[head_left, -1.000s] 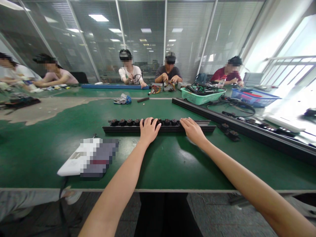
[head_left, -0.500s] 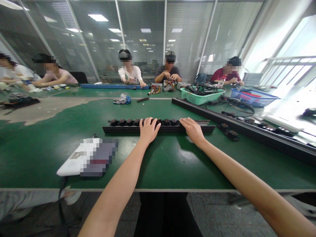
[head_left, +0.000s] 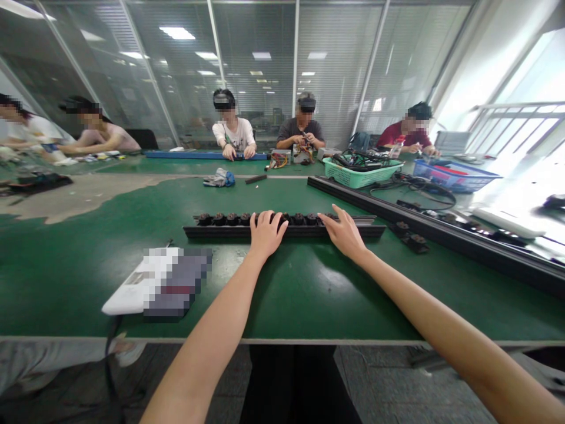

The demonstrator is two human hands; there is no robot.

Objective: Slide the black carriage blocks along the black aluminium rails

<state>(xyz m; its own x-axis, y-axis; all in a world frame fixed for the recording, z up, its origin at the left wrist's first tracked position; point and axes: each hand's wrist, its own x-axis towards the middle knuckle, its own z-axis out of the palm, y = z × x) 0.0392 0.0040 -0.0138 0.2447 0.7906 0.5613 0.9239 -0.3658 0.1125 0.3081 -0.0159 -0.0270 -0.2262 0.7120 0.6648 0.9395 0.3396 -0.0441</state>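
A long black rail (head_left: 282, 232) lies crosswise on the green bench mat (head_left: 79, 282), with a row of several small dark motors (head_left: 232, 219) along its top. My left hand (head_left: 266, 234) lies over the rail, fingers draped across the motors near the middle. My right hand (head_left: 344, 233) rests farther right with its fingers spread, the fingertips at the rail's far side. Neither hand visibly grips anything. The motors under my left fingers are hidden.
A white object with a blurred cover (head_left: 159, 281) lies left of my arms. A second black rail (head_left: 379, 200) and small dark parts (head_left: 409, 238) lie to the right. Beyond stand a green basket of cables (head_left: 362, 174), a blue basket (head_left: 454, 175), and several co-workers across the bench.
My right hand's fingers have spread and shifted slightly forward and left over the rail. My left hand has not visibly moved.
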